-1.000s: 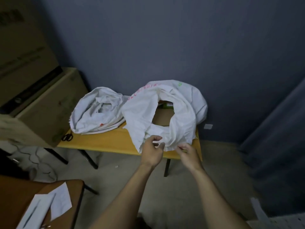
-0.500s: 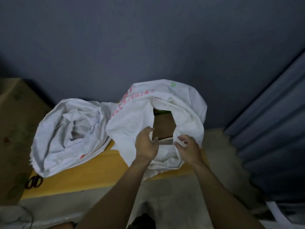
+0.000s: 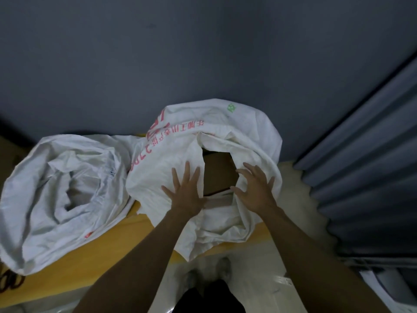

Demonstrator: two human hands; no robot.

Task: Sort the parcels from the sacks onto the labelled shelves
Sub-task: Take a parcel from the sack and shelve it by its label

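White woven sack (image 3: pixel 180 154) lies on a yellow counter (image 3: pixel 90 256). The left hand (image 3: pixel 187 193) presses flat on it, fingers spread; the right hand (image 3: pixel 255 190), also spread wide, is at the opposite edge. Between them a brown parcel (image 3: pixel 218 172) shows inside. A second sack (image 3: pixel 56 188) slumps left of the left hand.

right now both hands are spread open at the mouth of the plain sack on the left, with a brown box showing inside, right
Wrong sack. In the head view the left hand and right hand are spread open at the mouth of the red-printed sack on the right, where the brown box shows, not the plain sack.
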